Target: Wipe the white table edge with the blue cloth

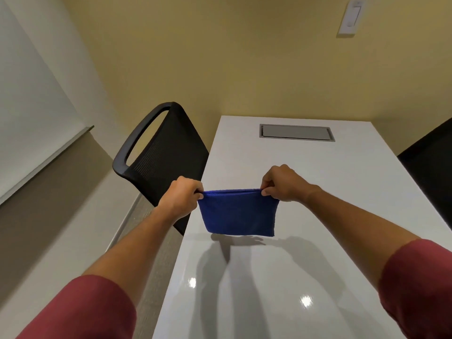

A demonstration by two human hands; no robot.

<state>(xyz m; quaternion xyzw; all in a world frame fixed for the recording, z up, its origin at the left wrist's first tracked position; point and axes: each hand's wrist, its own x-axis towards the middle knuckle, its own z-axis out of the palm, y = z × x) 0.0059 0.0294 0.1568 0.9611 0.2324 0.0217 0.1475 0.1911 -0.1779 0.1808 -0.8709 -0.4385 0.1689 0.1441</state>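
A folded blue cloth point(238, 212) hangs in the air above the glossy white table point(342, 192), stretched taut between both hands. My left hand point(179, 198) pinches its upper left corner, just over the table's left edge point(195, 209). My right hand point(282, 183) pinches the upper right corner over the table's middle. The cloth's lower edge hangs free, a little above the tabletop, and casts a shadow there.
A black mesh office chair point(159, 152) stands against the table's left side, behind my left hand. Another dark chair point(433, 167) shows at the right edge. A grey cable hatch point(296, 132) is set into the far tabletop. A yellow wall lies beyond.
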